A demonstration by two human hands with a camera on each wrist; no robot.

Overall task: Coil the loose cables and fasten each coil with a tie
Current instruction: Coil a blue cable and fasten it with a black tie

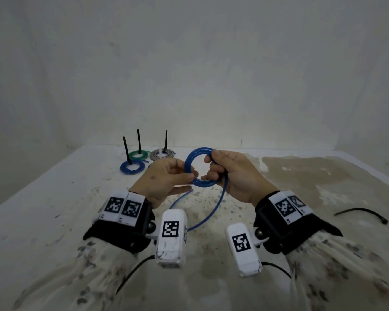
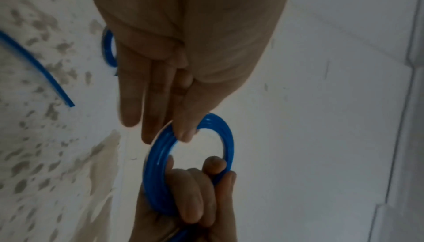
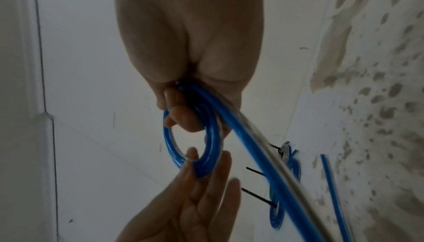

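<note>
A blue cable coil (image 1: 200,167) is held upright above the table between both hands. My left hand (image 1: 164,178) pinches its left side between thumb and fingers; in the left wrist view the thumb (image 2: 185,130) presses on the coil (image 2: 158,164). My right hand (image 1: 234,173) grips the right side with its fingers curled through the ring (image 3: 213,146). The uncoiled tail (image 1: 211,209) drops from the right hand and loops back, and its free end (image 1: 189,192) lies on the table below the left hand. A loose black tie (image 1: 362,213) lies on the table at the right.
Three tied coils lie at the table's back left, blue (image 1: 132,167), green (image 1: 139,154) and grey (image 1: 162,153), each with a black tie tail standing up. The stained white table (image 1: 54,198) meets a pale wall behind.
</note>
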